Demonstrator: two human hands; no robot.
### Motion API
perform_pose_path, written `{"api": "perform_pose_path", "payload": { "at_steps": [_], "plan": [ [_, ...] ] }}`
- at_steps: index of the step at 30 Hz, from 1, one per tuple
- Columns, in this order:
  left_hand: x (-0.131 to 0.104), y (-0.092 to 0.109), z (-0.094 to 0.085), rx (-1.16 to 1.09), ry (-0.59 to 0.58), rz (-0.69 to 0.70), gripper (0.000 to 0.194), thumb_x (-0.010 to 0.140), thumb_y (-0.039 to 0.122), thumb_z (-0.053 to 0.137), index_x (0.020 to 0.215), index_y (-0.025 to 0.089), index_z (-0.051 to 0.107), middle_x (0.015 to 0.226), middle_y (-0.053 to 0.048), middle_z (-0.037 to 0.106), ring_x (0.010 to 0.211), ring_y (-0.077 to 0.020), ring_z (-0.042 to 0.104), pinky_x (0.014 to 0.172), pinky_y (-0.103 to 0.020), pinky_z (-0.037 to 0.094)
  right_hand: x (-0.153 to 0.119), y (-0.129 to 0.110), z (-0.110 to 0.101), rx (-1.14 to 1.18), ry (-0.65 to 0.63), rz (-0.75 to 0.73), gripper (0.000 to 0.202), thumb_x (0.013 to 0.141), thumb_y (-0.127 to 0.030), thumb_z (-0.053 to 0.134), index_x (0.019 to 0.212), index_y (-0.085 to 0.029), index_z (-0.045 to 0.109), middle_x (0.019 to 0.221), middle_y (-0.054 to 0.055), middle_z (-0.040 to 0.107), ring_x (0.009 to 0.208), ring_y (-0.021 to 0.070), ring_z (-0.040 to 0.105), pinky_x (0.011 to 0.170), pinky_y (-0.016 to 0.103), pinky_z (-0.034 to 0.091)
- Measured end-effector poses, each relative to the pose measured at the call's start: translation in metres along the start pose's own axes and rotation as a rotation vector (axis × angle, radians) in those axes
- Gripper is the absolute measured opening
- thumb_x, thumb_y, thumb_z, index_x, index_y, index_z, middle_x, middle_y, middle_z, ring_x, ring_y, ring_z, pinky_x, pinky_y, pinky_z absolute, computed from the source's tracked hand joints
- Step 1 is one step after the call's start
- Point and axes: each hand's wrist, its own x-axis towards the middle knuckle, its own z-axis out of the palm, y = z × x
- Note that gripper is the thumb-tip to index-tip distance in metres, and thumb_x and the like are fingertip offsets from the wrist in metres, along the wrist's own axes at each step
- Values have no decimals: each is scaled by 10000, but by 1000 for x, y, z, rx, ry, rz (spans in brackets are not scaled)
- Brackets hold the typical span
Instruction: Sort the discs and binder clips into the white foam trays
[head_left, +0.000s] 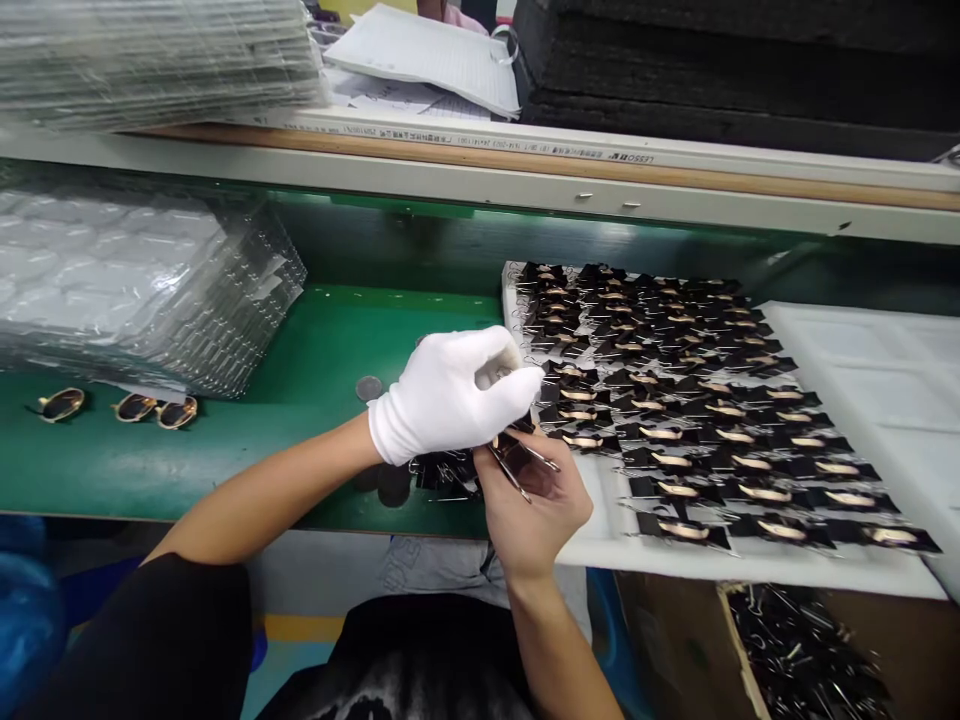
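Note:
My left hand (454, 395), in a white glove, curls with its thumb and forefinger brought together above my right hand. What those fingertips hold, if anything, I cannot make out. My bare right hand (538, 500) grips a black binder clip (517, 465), whose metal handles stick out over the palm; the gloved hand partly covers it. Beneath my wrists, a pile of loose binder clips (442, 472) lies on the green table (322, 340). To the right, a white foam tray (592, 545) carries rows of paired black clips with small cream curved pieces (679, 490) between them.
Clear plastic trays (135, 290) are stacked at the left, with sunglasses (156, 409) in front. A dark disc (368, 388) lies by my left wrist. Another white tray (885, 400) stands far right. Below is a box of clips (802, 650). A shelf edge (465, 170) crosses above.

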Motion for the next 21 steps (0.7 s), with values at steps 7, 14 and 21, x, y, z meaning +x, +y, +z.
{"api": "perform_pose_path", "payload": {
  "at_steps": [7,14,21],
  "plan": [
    [2,-4,-2,-28,54,18,403,895,264,586,575,195,352,539,69,332,529,-75,302,537,-254,268,-8,0,5,54,-26,4,231,792,-166,850,980,-204,721,1115,112,792,890,213,791,706,306,673],
    [22,-30,-7,-392,112,-182,474,887,368,645,483,188,474,474,29,509,470,-82,433,506,-250,330,-13,5,33,467,164,343,289,867,-369,799,980,-235,569,952,19,719,894,171,737,869,404,635],
    [24,-41,-3,-495,251,-238,491,880,425,689,471,190,550,441,39,496,443,-91,474,494,-255,357,-3,8,64,463,303,214,405,777,-339,859,891,-248,482,947,-1,691,901,171,720,831,386,623]
  ]
}}
